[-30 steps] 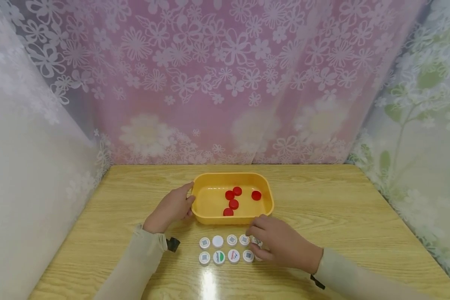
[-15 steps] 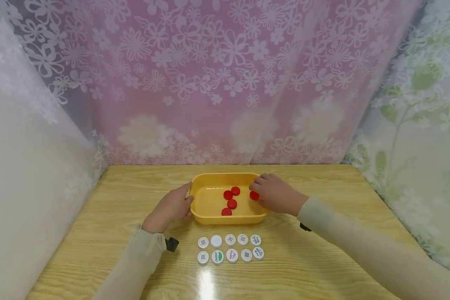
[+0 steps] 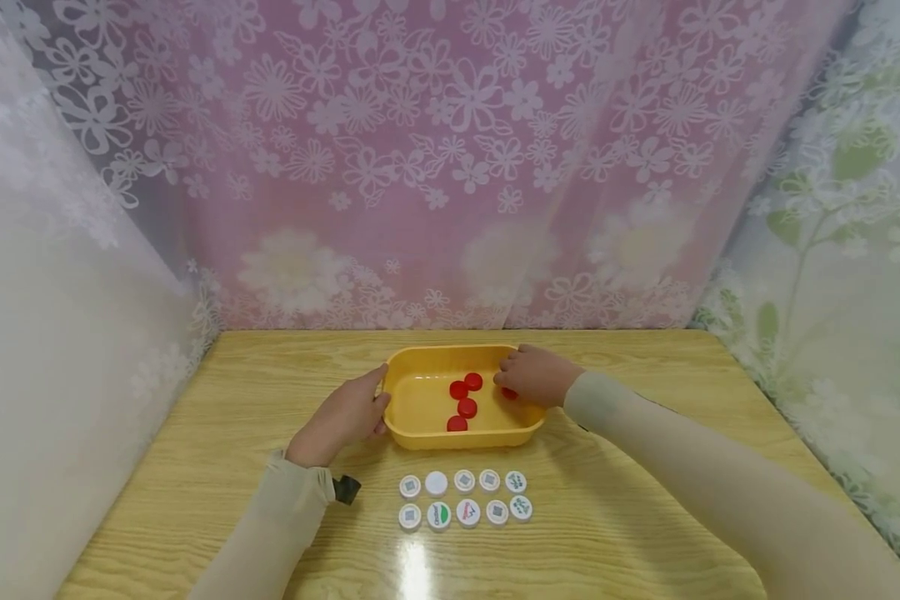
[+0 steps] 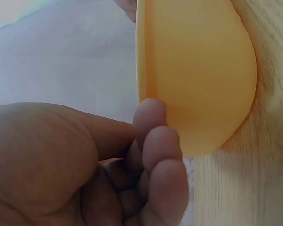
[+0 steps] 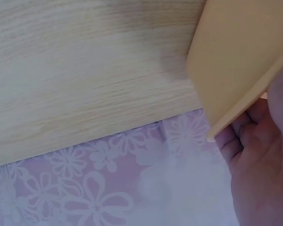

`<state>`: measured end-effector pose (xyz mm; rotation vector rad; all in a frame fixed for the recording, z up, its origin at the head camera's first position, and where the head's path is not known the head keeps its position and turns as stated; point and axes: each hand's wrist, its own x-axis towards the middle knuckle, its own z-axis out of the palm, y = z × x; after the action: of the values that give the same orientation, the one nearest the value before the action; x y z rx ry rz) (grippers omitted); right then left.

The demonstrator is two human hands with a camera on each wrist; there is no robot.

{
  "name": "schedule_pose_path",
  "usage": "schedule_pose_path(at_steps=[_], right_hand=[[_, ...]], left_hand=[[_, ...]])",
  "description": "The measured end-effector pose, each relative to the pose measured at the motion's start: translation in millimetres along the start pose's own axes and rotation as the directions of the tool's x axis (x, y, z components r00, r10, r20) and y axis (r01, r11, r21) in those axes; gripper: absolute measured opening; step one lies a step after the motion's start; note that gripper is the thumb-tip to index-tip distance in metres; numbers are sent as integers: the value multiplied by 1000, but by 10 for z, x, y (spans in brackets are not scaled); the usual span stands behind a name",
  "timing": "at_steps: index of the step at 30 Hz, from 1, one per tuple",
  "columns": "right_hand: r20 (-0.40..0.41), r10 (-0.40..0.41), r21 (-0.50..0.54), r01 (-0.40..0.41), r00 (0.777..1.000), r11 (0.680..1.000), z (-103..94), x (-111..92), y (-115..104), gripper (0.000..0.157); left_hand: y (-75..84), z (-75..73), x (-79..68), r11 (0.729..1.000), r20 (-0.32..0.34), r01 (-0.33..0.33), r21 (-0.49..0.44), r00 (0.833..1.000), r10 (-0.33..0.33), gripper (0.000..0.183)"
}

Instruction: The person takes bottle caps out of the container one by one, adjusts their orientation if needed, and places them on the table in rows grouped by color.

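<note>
A yellow plastic basin (image 3: 427, 439) stands on the table with several red bottle caps (image 3: 467, 407) in it. My left hand (image 3: 342, 419) holds the basin's left end at the rim, its curled fingertips against the outer wall (image 4: 203, 70) in the left wrist view. Over the basin's right end reaches my right hand (image 3: 537, 375), fingers curled down at a red bottle cap (image 3: 509, 393) that they partly cover. The right wrist view shows that hand behind the basin's rim (image 5: 245, 103), with the cap hidden.
Several white round caps, among them a plain white one (image 3: 436, 483) and one with a green print (image 3: 438, 515), lie in two rows in front of the basin. Flowered curtains (image 3: 450, 208) close off the wooden table (image 3: 645, 358) at the back and sides.
My right hand has moved from the right end of the white cap rows up into the basin, down onto the rightmost red cap. My left hand has stayed at the basin's left end.
</note>
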<state>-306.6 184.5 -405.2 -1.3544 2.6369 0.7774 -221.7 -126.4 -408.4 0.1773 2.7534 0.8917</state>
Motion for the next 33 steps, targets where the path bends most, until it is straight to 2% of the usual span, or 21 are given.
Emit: schedule_pose_path(at_steps=[7,18,22,28,31,33], right_hand=[[2,2,30,-2,1000,1000,3,72,31,22],[-13,-9,41,10,1000,999,13,125,32,5],[-16,1,96,0,1000,995,34,147,46,8],[-127,17,262,17,992,965,18,91,134,10],[-212,41,316,29,977,948,-106,0,122,15],[-279,74,367,35,957,929,-206,-89,74,17]], left_hand=[[7,-9,-13,1000,-6,-6,5,1000,6,61],[5,-2,1,1000,-9,-1,-4,1000,1,61],[-2,6,-4,999,-3,1,-37,1000,-1,61],[7,26,8,999,5,3,-52,1000,-3,63],[11,28,10,999,0,5,-39,1000,-5,63],[14,24,9,999,1,7,-37,1000,-7,63]])
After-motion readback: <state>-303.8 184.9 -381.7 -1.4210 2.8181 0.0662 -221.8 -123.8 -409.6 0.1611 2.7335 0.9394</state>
